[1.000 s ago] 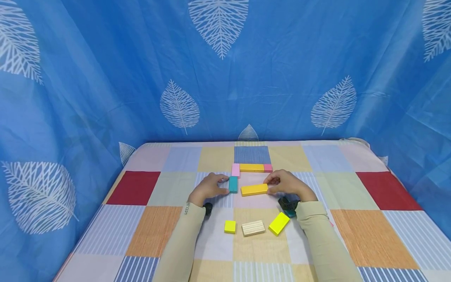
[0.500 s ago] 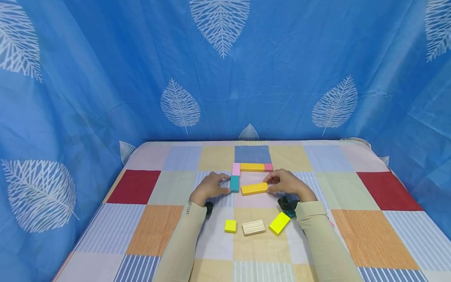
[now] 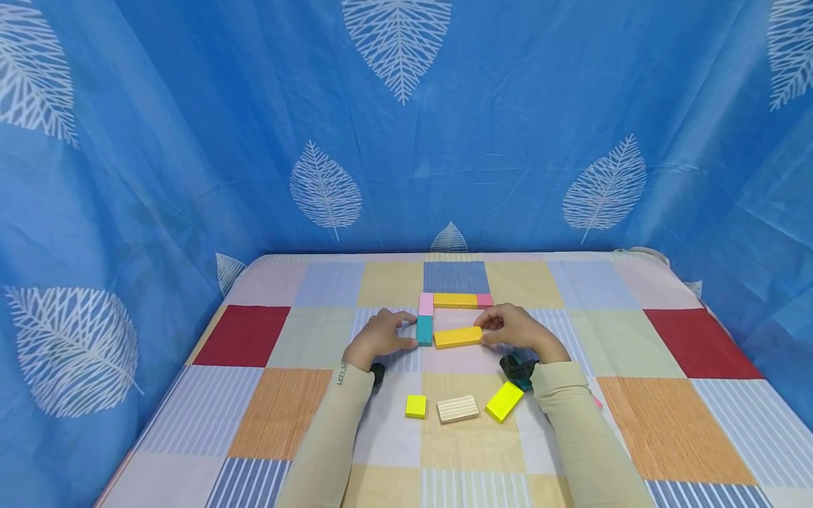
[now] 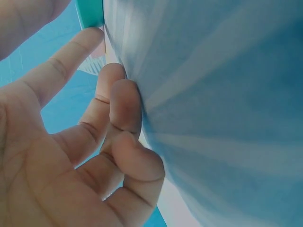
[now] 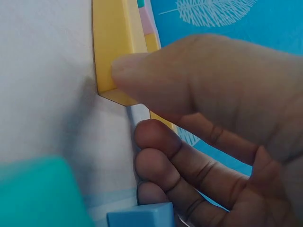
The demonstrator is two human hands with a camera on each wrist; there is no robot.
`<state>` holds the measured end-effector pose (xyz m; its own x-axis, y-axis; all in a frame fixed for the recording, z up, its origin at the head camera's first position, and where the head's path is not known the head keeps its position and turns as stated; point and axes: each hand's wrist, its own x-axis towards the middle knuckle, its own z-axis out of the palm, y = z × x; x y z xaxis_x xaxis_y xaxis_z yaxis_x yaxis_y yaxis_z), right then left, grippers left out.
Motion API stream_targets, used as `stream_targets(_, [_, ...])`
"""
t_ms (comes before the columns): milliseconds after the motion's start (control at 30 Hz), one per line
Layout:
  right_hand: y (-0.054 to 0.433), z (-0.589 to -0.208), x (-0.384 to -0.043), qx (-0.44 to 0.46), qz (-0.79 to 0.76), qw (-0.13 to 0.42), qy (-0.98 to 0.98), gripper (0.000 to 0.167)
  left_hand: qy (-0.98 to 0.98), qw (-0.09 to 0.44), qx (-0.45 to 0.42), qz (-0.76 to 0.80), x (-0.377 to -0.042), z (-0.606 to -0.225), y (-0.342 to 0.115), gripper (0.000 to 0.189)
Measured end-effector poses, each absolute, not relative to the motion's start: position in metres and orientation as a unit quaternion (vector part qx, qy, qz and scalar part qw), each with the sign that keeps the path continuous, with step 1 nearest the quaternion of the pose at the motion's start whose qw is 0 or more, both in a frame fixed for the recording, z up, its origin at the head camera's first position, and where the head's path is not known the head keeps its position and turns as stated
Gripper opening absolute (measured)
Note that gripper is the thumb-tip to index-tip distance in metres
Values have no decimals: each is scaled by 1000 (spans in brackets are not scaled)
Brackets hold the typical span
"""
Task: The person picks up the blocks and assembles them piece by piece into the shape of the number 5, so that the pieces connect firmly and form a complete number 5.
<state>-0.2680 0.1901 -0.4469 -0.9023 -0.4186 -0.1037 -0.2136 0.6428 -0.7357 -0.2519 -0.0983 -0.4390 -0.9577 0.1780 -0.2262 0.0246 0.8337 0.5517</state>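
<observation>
In the head view, a teal block lies lengthwise against the near end of a light pink block. My left hand touches the teal block's left side with the tips of thumb and forefinger. The left wrist view shows the forefinger straight at the teal block, other fingers bent. My right hand pinches the right end of a long yellow block between thumb and forefinger. Slightly slanted, its left end is close to the teal block. The right wrist view shows the thumb on this yellow block.
Beyond the hands, another yellow block joins the light pink block to a dark pink block. Nearer lie a small yellow square, a striped wooden block and a bright yellow block. A teal piece is partly under the right wrist.
The teal block has slid slightly right, into line with the light pink block, with the left hand against it. The held yellow block has shifted slightly away from me.
</observation>
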Motion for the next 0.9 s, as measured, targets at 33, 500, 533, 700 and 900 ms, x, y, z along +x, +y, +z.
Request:
stream_targets(33, [190, -447, -268, -176, -384, 134, 897, 23, 948, 135, 53, 282, -252, -439, -98, 53])
stream_targets(500, [190, -448, -269, -182, -390, 125, 894, 22, 951, 134, 52, 273, -253, -438, -96, 55])
stream_targets(533, [190, -448, -268, -183, -390, 124, 894, 22, 951, 134, 52, 273, -253, -438, -96, 55])
stream_targets(700, [189, -449, -269, -184, -391, 122, 894, 21, 951, 135, 52, 273, -253, -438, -97, 56])
stream_targets(900, [190, -449, -270, -183, -392, 120, 894, 21, 951, 134, 57, 271, -254, -439, -98, 55])
